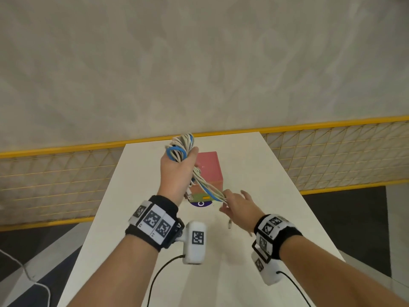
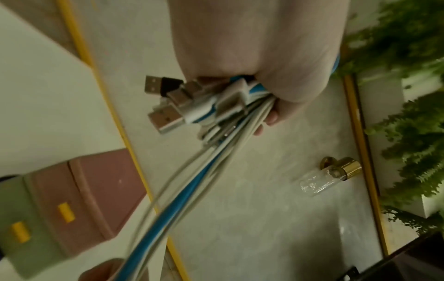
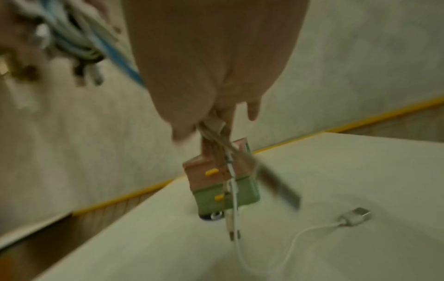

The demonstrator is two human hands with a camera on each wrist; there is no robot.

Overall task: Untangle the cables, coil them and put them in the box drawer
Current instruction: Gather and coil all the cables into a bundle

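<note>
My left hand (image 1: 177, 167) is raised above the table and grips a coiled bundle of white and blue cables (image 1: 182, 147). Several USB plugs (image 2: 168, 106) stick out below its fist. The loose strands (image 1: 208, 187) run down to my right hand (image 1: 234, 204), which pinches them between thumb and fingers (image 3: 225, 121). One white cable end (image 3: 353, 216) trails onto the table. Behind the strands stands the small box (image 1: 210, 169), pink on top and green below, with two yellow drawer handles (image 3: 212, 172), both drawers closed.
The white table (image 1: 265, 196) is narrow, with a yellow-edged mesh fence (image 1: 332, 151) beyond it. A dark round disc (image 1: 200, 204) lies under the box front. The left wrist view shows green plants (image 2: 408, 95) and a glass bottle with a gold cap (image 2: 329, 176).
</note>
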